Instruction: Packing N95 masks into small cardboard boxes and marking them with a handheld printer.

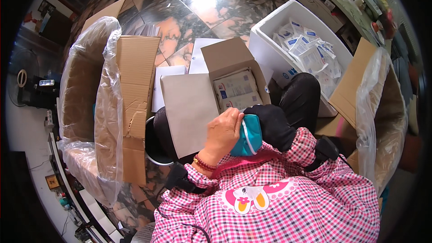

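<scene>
Landmark: small open brown cardboard box point(227, 56), btwn the knees, flaps folded out; all places below given rel. to it.
Box contents: flat white printed packets point(236, 89), packed close inside the box.
L hand point(225, 128): bare, at the box's near edge; fingers bunched tog., pinching the upper L edge of a small teal piece point(254, 132) w/ white trim.
Teal piece: just on the near side of the box, btwn the two hands; material unclear.
R hand point(272, 126): covered in black, at the box's near R corner, against the teal piece's R side; fingers hidden, so grip can't be told.
L wrist: dark red beaded bracelet point(204, 164), near side of box.
Clothing: pink, black & white checked smock point(292, 202) w/ rabbit motif, nearer the wearer than the box.
Foam container: deep white foam box point(270, 56), R of the cardboard box & farther off; holds heaped white-and-blue packets point(308, 51).
Lined cartons: tall brown carton point(135, 67) w/ clear plastic liner point(110, 90), L of the box; second brown carton point(351, 81), likewise lined, well to its R.
Bucket: round dark bucket point(155, 159) w/ pale rim, near L side of box, partly hidden.
Floor: glossy black-and-pink stone-patterned floor point(175, 29), beyond the box.
</scene>
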The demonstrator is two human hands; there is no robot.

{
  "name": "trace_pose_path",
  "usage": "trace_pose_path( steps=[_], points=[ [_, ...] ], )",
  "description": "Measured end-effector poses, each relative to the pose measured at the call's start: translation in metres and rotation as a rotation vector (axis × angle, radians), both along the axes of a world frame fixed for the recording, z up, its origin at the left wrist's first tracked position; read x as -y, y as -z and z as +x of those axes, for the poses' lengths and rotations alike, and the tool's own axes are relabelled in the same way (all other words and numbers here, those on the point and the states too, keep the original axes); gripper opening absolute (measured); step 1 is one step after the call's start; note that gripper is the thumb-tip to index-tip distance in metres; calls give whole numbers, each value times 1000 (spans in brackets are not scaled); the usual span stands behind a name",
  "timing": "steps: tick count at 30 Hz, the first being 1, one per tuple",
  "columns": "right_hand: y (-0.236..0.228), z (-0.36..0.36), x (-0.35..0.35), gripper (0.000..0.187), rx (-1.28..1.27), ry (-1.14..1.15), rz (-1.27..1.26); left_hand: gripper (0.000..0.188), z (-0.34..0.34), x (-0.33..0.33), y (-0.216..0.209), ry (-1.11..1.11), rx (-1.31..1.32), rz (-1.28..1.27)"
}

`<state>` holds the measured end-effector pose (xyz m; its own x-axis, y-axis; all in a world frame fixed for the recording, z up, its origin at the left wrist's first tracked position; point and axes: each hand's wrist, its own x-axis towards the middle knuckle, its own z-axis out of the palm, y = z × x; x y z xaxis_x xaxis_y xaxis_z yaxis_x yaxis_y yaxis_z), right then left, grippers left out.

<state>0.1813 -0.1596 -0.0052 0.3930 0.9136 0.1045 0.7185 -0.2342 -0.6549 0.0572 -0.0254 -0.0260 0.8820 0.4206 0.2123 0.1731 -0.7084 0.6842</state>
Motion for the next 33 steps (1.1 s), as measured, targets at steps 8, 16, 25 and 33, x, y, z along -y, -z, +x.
trace_pose_path(
  steps=[8,16,25,33],
  points=[
    [6,-15,9,16,-414,-63,127,25,13,-13,20,-151,162,36],
    [11,-54,24,3,-169,-436,59,37,2,-71,104,-278,145,434],
    [-32,-8,2,25,-340,189,343,38,50,-67,0,-429,121,142],
    [-9,3,-31,37,-416,340,-40,51,41,-26,3,-132,59,-257]
  ],
)
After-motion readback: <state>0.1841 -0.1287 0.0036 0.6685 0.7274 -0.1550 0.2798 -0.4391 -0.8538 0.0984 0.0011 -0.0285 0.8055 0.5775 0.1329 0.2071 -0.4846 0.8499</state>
